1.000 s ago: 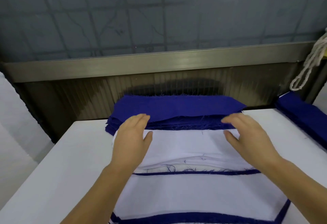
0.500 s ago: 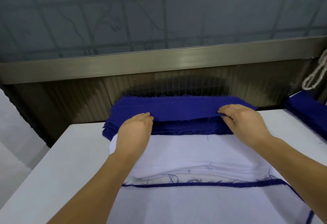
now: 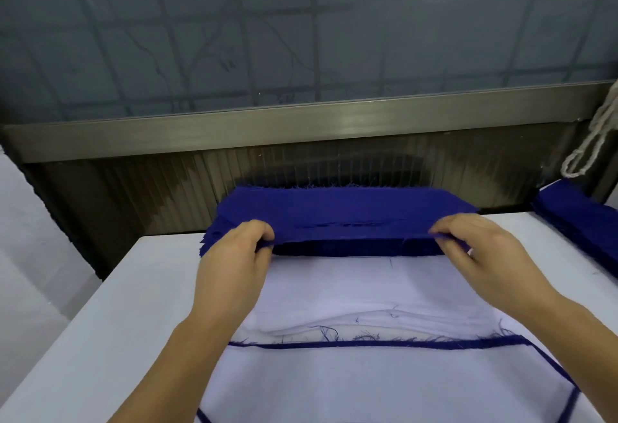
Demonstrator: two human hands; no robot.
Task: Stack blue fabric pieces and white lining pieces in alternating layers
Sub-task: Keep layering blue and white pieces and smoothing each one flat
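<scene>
Head view: left hand (image 3: 234,265) and right hand (image 3: 481,252) each pinch the near edge of the top blue fabric piece (image 3: 344,213), one near each end, lifting it off the blue pile (image 3: 354,248) at the table's (image 3: 110,322) far side. White lining pile (image 3: 368,289) sits just in front, alternating stack (image 3: 384,382) nearest. Fabric looks light, limp, fraying; two-corner hold near the ends should stop it sagging or folding.

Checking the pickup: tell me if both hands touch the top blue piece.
Touching. The head view shows the left hand and right hand pinching the top blue piece's near edge.
</scene>
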